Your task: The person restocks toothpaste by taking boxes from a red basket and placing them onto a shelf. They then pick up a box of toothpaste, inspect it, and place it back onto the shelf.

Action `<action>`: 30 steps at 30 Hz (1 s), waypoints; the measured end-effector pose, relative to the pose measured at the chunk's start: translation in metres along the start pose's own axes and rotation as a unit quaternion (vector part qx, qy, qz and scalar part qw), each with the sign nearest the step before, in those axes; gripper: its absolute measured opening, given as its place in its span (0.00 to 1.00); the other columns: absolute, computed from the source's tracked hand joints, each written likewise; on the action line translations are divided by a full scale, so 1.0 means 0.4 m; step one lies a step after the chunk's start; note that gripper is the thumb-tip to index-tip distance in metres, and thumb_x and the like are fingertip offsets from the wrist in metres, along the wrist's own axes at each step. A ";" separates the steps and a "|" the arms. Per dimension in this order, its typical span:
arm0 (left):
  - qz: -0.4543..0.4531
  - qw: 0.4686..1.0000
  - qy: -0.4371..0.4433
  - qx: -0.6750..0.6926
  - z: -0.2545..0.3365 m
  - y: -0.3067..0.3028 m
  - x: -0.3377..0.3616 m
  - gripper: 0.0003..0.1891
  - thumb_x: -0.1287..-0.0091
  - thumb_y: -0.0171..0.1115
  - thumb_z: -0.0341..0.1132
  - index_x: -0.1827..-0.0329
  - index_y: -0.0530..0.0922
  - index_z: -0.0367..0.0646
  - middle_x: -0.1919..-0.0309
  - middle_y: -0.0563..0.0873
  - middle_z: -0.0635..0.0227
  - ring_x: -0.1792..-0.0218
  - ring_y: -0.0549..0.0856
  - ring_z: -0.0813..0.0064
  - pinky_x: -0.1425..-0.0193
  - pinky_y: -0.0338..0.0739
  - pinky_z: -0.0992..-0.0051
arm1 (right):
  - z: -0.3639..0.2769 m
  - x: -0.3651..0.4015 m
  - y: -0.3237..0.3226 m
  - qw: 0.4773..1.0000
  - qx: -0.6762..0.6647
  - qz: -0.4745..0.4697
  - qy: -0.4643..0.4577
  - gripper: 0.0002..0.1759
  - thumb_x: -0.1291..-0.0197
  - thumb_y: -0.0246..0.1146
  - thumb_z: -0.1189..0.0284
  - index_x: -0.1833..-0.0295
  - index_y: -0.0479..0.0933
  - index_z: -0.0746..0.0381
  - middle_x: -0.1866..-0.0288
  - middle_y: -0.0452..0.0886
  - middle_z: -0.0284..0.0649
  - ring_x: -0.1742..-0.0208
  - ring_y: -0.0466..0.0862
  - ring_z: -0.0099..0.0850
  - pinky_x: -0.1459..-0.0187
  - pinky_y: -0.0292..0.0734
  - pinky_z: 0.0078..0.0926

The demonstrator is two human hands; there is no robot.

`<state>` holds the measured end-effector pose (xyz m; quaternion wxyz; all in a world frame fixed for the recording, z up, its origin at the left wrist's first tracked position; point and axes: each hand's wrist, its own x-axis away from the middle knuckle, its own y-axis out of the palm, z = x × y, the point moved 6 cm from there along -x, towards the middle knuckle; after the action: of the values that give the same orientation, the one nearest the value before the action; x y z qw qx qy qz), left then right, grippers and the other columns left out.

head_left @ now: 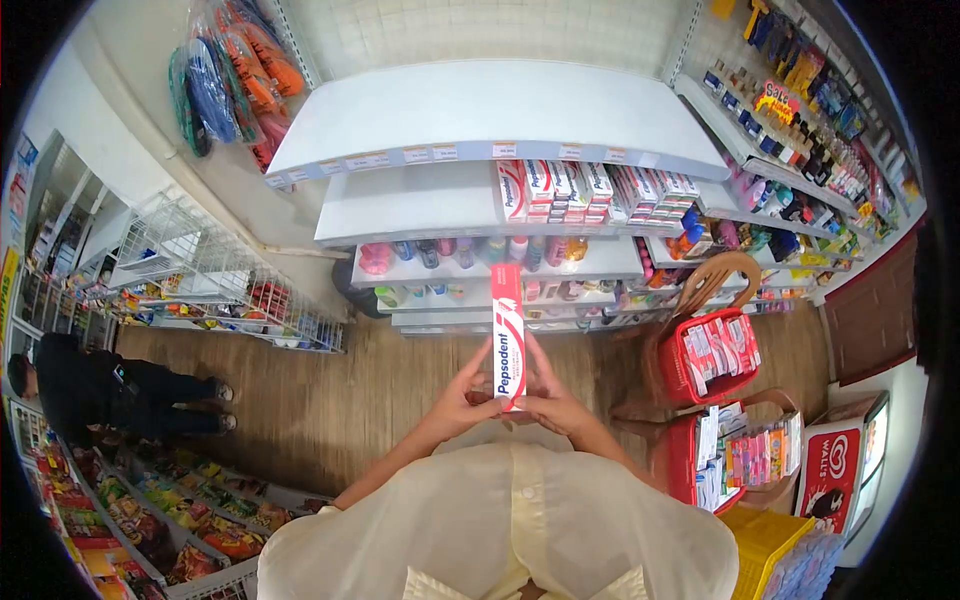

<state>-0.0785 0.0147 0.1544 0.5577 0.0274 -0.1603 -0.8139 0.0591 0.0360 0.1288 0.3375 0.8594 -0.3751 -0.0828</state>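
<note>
A red and white Pepsodent toothpaste box (509,335) is held upright in front of my chest, its printed front towards me. My left hand (467,390) grips its left side, thumb near the bottom edge. On the right side my right hand (548,388) closes round the same box. Some fingers are hidden behind it. Beyond the box, similar toothpaste boxes (570,190) stand in stacked rows on the second shelf (410,205), towards its right part.
Above is a white top shelf (500,105) with price tags; bottles (465,252) line a lower one. To my right, a red basket of toothpaste boxes (668,372) rests on a chair (722,270), near another red basket (680,455). A person in dark clothes (100,388) stands at left.
</note>
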 end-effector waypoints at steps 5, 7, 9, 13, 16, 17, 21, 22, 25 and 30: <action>0.011 0.999 -0.010 0.041 0.013 -0.015 -0.018 0.50 0.35 0.66 0.25 0.18 0.40 0.56 0.40 0.80 0.56 0.49 0.84 0.72 0.54 0.84 0.73 | -0.019 -0.027 -0.004 1.000 0.015 0.005 0.011 0.57 0.38 0.61 0.85 0.19 0.30 0.35 0.21 0.58 0.38 0.34 0.76 0.36 0.39 0.80 0.47; 0.014 0.999 -0.010 0.033 0.009 -0.033 -0.031 0.50 0.35 0.66 0.25 0.18 0.40 0.56 0.40 0.80 0.56 0.49 0.84 0.72 0.55 0.84 0.73 | -0.023 -0.043 -0.011 0.999 0.030 0.007 0.024 0.57 0.37 0.61 0.84 0.19 0.30 0.35 0.21 0.58 0.38 0.35 0.76 0.36 0.39 0.80 0.48; 0.020 1.000 -0.022 0.002 0.003 -0.051 -0.047 0.49 0.34 0.65 0.25 0.18 0.41 0.56 0.40 0.80 0.57 0.48 0.84 0.72 0.52 0.84 0.73 | -0.028 -0.059 -0.020 0.998 0.044 0.010 0.037 0.57 0.37 0.60 0.84 0.19 0.30 0.35 0.22 0.59 0.38 0.35 0.77 0.36 0.39 0.80 0.48; 0.028 1.000 -0.011 -0.002 0.038 -0.068 -0.095 0.49 0.34 0.66 0.25 0.18 0.41 0.56 0.40 0.80 0.57 0.48 0.84 0.72 0.50 0.84 0.73 | -0.050 -0.115 -0.051 0.999 0.035 -0.005 0.034 0.57 0.36 0.60 0.84 0.19 0.30 0.35 0.22 0.60 0.38 0.35 0.76 0.36 0.39 0.79 0.49; 0.050 0.998 -0.031 0.003 0.045 -0.091 -0.143 0.50 0.35 0.66 0.25 0.18 0.41 0.55 0.41 0.80 0.57 0.48 0.83 0.72 0.49 0.83 0.73 | -0.074 -0.167 -0.078 0.999 0.011 -0.022 0.029 0.57 0.36 0.60 0.84 0.20 0.30 0.35 0.23 0.60 0.39 0.34 0.76 0.37 0.39 0.79 0.51; 0.055 0.998 -0.009 -0.005 0.040 -0.103 -0.165 0.50 0.35 0.66 0.25 0.18 0.41 0.55 0.41 0.80 0.57 0.48 0.83 0.72 0.49 0.83 0.72 | -0.086 -0.183 -0.085 0.999 -0.004 -0.028 0.024 0.57 0.36 0.60 0.84 0.20 0.30 0.34 0.23 0.60 0.40 0.34 0.76 0.37 0.38 0.78 0.52; 0.061 0.998 -0.004 0.007 0.065 -0.132 -0.238 0.49 0.35 0.67 0.25 0.18 0.42 0.56 0.42 0.81 0.57 0.48 0.83 0.71 0.48 0.83 0.72 | -0.136 -0.243 -0.120 0.999 -0.008 -0.029 0.040 0.57 0.36 0.61 0.84 0.19 0.30 0.35 0.23 0.61 0.40 0.34 0.75 0.37 0.39 0.78 0.52; 0.061 0.998 -0.004 0.007 0.064 -0.141 -0.258 0.49 0.35 0.67 0.25 0.18 0.42 0.56 0.42 0.81 0.57 0.48 0.83 0.71 0.48 0.83 0.72 | -0.144 -0.258 -0.137 0.999 -0.004 -0.025 0.039 0.56 0.36 0.61 0.84 0.19 0.31 0.35 0.23 0.61 0.40 0.34 0.75 0.37 0.39 0.79 0.52; 0.050 0.999 0.008 0.004 0.072 -0.158 -0.318 0.49 0.35 0.67 0.26 0.18 0.42 0.56 0.42 0.81 0.57 0.47 0.83 0.72 0.48 0.82 0.72 | -0.187 -0.291 -0.163 0.999 0.004 -0.022 0.036 0.56 0.36 0.60 0.83 0.19 0.31 0.35 0.23 0.61 0.40 0.34 0.76 0.36 0.40 0.80 0.50; 0.050 0.999 0.006 0.010 0.097 -0.165 -0.397 0.49 0.35 0.67 0.26 0.18 0.42 0.56 0.42 0.81 0.57 0.47 0.83 0.73 0.49 0.81 0.71 | -0.245 -0.336 -0.207 0.999 0.019 -0.026 0.023 0.56 0.35 0.60 0.83 0.19 0.31 0.34 0.22 0.60 0.40 0.35 0.76 0.35 0.41 0.80 0.47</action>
<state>-0.0867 0.1906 0.1508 0.5984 0.0297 -0.1667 -0.7831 0.0518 0.2218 0.1350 0.3270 0.8770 -0.3461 -0.0647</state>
